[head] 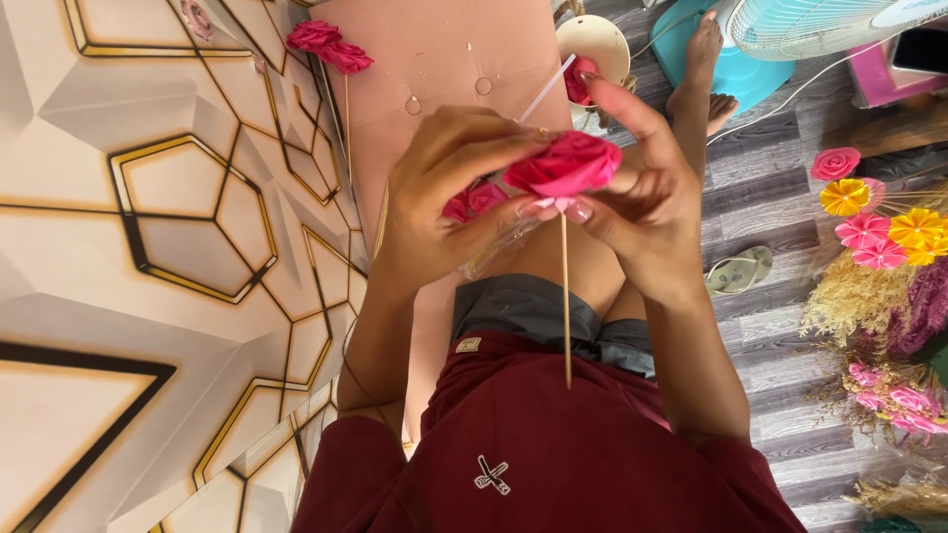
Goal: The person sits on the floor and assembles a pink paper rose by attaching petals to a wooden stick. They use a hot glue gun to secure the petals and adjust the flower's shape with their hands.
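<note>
I see a wall (148, 247) left of the grip, pale with gold and black 6-sided shapes. Below and right of the grip lies a grey wood-plank floor (770, 197). Up and right of it stands a white fan (810, 25), close to a teal mat (736, 69). 1 sandal (739, 271) lies on the floor in bright daylight.
</note>
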